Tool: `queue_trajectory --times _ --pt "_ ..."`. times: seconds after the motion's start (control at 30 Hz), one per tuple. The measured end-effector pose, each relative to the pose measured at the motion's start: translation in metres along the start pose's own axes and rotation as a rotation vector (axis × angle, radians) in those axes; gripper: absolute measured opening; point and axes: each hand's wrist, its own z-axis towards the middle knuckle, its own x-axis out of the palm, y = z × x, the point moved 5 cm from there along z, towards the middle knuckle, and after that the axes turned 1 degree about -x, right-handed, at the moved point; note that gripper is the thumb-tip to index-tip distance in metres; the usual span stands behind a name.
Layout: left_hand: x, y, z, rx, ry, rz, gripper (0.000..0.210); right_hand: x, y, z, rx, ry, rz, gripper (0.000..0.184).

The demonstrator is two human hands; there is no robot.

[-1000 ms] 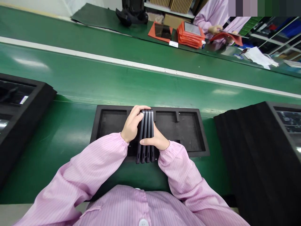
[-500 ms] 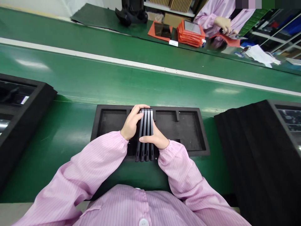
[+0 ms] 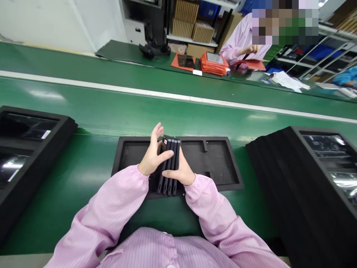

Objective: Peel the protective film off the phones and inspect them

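Several slim black slab-like devices (image 3: 171, 162), perhaps tablets or phones, stand on their long edges, pressed side by side. My right hand (image 3: 183, 170) grips them from the right, its thumb across their upper edges. At their left side is my left hand (image 3: 150, 157), fingers stretched out and raised, the thumb resting over the stack near its far end. A small white label shows on the leftmost device's far corner. Beneath lies a black foam tray (image 3: 217, 160) with recessed compartments; the hands and devices hide its middle.
Stacked black foam trays with glossy dark panels stand left (image 3: 60, 149) and right (image 3: 267, 163) on the green bench (image 3: 92, 149). Beyond a white strip (image 3: 156, 93), a co-worker (image 3: 237, 46) handles something near a pile of orange-red sheets (image 3: 213, 69).
My left hand's fingers have lifted off the far end of the devices and spread out. The stack leans slightly more, and the view has tilted up. My right hand keeps its grip.
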Motion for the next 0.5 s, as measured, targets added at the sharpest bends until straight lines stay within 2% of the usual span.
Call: queue_trajectory --times 0.07,0.13,0.3,0.4,0.5 --pt "0.005 -0.006 -0.005 -0.044 0.086 -0.010 0.118 0.000 0.001 -0.004 -0.089 -0.017 -0.088 0.121" --pt "0.008 -0.014 -0.012 -0.013 0.141 0.011 0.120 -0.001 -0.006 -0.009 -0.169 -0.022 -0.185 0.128" --pt "0.010 -0.034 -0.032 0.350 0.233 0.034 0.093 -0.002 -0.039 -0.022 -0.268 0.048 -0.432 0.154" --pt "0.008 -0.036 -0.043 0.456 0.213 0.056 0.092 0.003 -0.047 -0.024 -0.304 0.100 -0.476 0.165" --pt "0.008 -0.035 -0.051 0.517 0.180 0.104 0.094 0.005 -0.042 -0.027 -0.338 0.099 -0.511 0.165"
